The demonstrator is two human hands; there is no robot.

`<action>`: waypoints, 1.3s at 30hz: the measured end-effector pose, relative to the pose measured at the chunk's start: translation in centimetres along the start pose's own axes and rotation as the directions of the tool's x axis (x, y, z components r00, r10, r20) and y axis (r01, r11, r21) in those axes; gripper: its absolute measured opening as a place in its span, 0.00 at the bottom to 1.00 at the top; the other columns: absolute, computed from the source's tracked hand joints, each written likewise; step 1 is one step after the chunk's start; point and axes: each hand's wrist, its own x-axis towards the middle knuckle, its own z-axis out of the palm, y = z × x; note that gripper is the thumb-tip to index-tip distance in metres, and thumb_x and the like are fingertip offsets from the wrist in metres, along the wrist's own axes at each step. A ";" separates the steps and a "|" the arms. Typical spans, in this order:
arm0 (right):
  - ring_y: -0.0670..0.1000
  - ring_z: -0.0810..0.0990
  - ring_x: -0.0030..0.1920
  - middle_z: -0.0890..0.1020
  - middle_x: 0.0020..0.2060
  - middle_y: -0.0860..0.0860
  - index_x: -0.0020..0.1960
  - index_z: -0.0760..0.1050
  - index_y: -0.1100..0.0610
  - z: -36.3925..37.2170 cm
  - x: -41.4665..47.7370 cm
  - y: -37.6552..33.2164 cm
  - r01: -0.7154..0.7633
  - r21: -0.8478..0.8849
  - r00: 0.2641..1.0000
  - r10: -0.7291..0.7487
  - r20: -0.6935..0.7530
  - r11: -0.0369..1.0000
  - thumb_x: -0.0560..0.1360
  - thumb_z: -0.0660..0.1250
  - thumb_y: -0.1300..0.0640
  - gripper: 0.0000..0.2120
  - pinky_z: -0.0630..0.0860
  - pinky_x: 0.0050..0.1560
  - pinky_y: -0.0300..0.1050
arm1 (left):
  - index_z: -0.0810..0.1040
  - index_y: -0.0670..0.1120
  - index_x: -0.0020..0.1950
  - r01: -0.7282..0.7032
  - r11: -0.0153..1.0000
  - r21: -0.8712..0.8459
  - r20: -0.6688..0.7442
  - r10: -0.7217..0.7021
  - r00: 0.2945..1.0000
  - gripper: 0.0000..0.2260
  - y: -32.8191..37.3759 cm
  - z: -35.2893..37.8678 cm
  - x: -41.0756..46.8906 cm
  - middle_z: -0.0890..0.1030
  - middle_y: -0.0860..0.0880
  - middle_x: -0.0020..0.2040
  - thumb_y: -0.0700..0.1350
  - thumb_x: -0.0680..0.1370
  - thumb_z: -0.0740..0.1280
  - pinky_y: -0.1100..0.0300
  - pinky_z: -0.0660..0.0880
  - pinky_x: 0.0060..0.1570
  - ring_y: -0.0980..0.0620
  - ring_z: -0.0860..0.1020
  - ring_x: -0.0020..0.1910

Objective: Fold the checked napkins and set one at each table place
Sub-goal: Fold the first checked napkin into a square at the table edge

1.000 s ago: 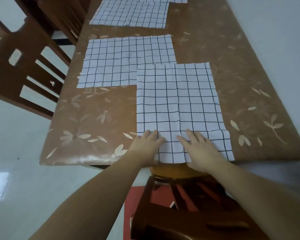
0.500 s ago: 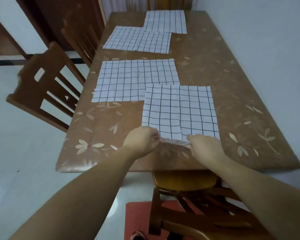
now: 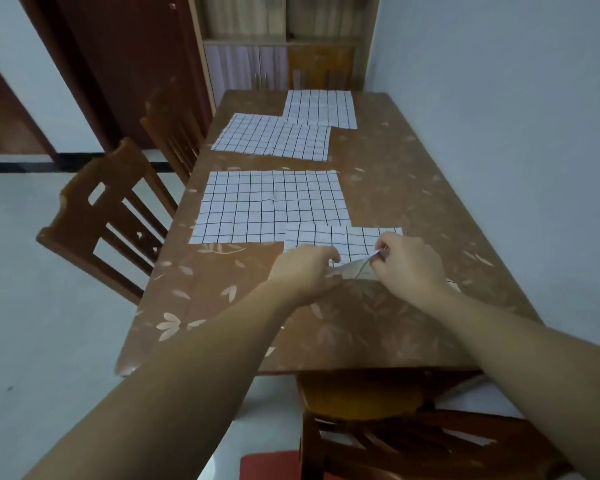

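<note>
- While the nearest napkin lay beside the table front edge, its near hem was pinched by left hand and right hand.
- Light, limp cloth was judged best gripped at corners.

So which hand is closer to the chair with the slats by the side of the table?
Left. The left hand grips the nearest napkin on the side facing the slatted chair; the right hand pinches its other corner, farther away.
</note>
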 end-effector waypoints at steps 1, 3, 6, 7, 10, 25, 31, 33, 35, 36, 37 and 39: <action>0.56 0.74 0.40 0.77 0.39 0.50 0.48 0.76 0.53 -0.7 0.3 -0.3 -0.010 0.017 1.000 0.010 -0.001 1.000 0.75 0.63 0.55 0.05 0.67 0.37 0.45 | 0.80 0.52 0.53 0.015 1.000 0.010 -0.028 -0.015 1.000 0.09 0.5 -0.6 0.2 0.81 0.50 0.48 0.52 0.77 0.63 0.58 0.68 0.40 0.47 0.77 0.50; 0.58 0.78 0.47 0.82 0.47 0.52 0.54 0.76 0.52 -2.1 0.9 -0.8 0.008 0.052 0.996 -0.013 0.092 0.999 0.75 0.61 0.57 0.10 0.73 0.41 0.47 | 0.80 0.47 0.43 0.049 0.999 -0.010 -0.095 -0.050 0.994 0.09 1.1 -1.8 0.4 0.79 0.48 0.38 0.47 0.77 0.61 0.59 0.66 0.33 0.44 0.76 0.41; 0.57 0.81 0.54 0.79 0.62 0.54 0.67 0.72 0.51 -4.5 1.8 -2.0 0.053 0.154 0.952 -0.096 0.290 0.987 0.76 0.58 0.61 0.20 0.79 0.51 0.50 | 0.72 0.47 0.31 0.076 0.995 -0.068 -0.148 -0.085 0.985 0.14 1.2 -3.5 0.6 0.72 0.51 0.30 0.46 0.77 0.61 0.59 0.62 0.28 0.45 0.74 0.35; 0.56 0.82 0.45 0.80 0.57 0.54 0.66 0.73 0.53 -5.2 2.0 -2.5 0.022 0.202 0.944 -0.087 0.319 0.979 0.77 0.56 0.62 0.19 0.81 0.44 0.49 | 0.69 0.48 0.29 0.075 0.993 -0.089 -0.161 -0.089 0.983 0.15 1.1 -4.0 0.7 0.72 0.51 0.29 0.46 0.77 0.62 0.59 0.62 0.28 0.45 0.74 0.35; 0.52 0.71 0.23 0.72 0.34 0.55 0.48 0.76 0.65 -7.3 2.3 -4.2 -0.148 0.366 0.941 0.017 0.339 0.919 0.77 0.53 0.65 0.12 0.73 0.24 0.40 | 0.66 0.47 0.28 0.067 0.986 -0.154 -0.202 -0.098 0.974 0.17 1.2 -5.6 0.8 0.71 0.50 0.27 0.46 0.77 0.63 0.60 0.62 0.28 0.46 0.73 0.33; 0.53 0.85 0.34 0.84 0.43 0.59 0.52 0.78 0.63 -13.2 5.1 -8.3 -0.304 0.825 0.951 0.203 0.233 0.476 0.73 0.65 0.62 0.09 0.77 0.28 0.40 | 0.78 0.46 0.60 -0.050 0.876 -0.480 -0.245 -0.080 0.966 0.29 4.2 -15.5 -0.1 0.79 0.53 0.48 0.66 0.70 0.69 0.60 0.74 0.41 0.54 0.79 0.48; 0.51 0.80 0.36 0.85 0.44 0.55 0.51 0.80 0.60 -12.6 5.4 -9.0 -0.266 0.742 0.964 0.180 0.197 0.615 0.70 0.65 0.57 0.12 0.69 0.27 0.37 | 0.81 0.42 0.40 0.080 0.969 -0.232 -0.209 -0.130 0.969 0.25 5.5 -14.6 1.6 0.76 0.48 0.29 0.66 0.69 0.71 0.58 0.67 0.26 0.50 0.75 0.30; 0.52 0.79 0.38 0.85 0.42 0.54 0.47 0.80 0.58 -12.4 5.2 -8.8 -0.238 0.749 0.971 0.131 0.201 0.618 0.70 0.65 0.56 0.09 0.70 0.29 0.39 | 0.79 0.44 0.37 0.103 0.977 -0.186 -0.245 -0.148 0.958 0.20 5.6 -13.8 2.3 0.74 0.50 0.28 0.61 0.72 0.70 0.61 0.64 0.25 0.51 0.73 0.28; 0.51 0.79 0.40 0.82 0.41 0.52 0.46 0.79 0.54 -12.1 4.8 -8.2 -0.153 0.762 0.986 0.041 0.164 0.630 0.72 0.65 0.56 0.05 0.71 0.32 0.41 | 0.77 0.45 0.35 0.103 0.974 -0.203 -0.253 -0.154 0.955 0.15 5.3 -13.2 3.0 0.74 0.50 0.28 0.55 0.75 0.69 0.61 0.64 0.26 0.50 0.73 0.28; 0.50 0.79 0.41 0.82 0.42 0.51 0.49 0.79 0.52 -11.8 4.5 -7.7 -0.094 0.752 0.991 -0.014 0.136 0.652 0.73 0.66 0.56 0.06 0.72 0.35 0.42 | 0.77 0.46 0.33 0.106 0.970 -0.219 -0.248 -0.160 0.955 0.14 5.0 -12.8 3.3 0.73 0.50 0.28 0.51 0.76 0.67 0.62 0.65 0.27 0.49 0.73 0.28; 0.49 0.79 0.43 0.81 0.43 0.50 0.55 0.78 0.51 -11.4 4.4 -6.9 -0.039 0.735 0.992 -0.060 0.108 0.677 0.74 0.66 0.57 0.10 0.72 0.38 0.41 | 0.76 0.45 0.32 0.111 0.964 -0.240 -0.242 -0.170 0.955 0.14 4.7 -12.4 3.5 0.73 0.50 0.27 0.48 0.77 0.66 0.62 0.65 0.27 0.49 0.73 0.29; 0.49 0.77 0.53 0.78 0.53 0.51 0.68 0.69 0.50 -10.4 4.2 -5.1 0.028 0.688 0.991 -0.110 0.076 0.725 0.73 0.67 0.59 0.24 0.71 0.47 0.41 | 0.72 0.45 0.29 0.134 0.928 -0.347 -0.222 -0.220 0.950 0.16 3.9 -11.7 4.0 0.70 0.50 0.25 0.44 0.76 0.65 0.62 0.65 0.26 0.49 0.71 0.27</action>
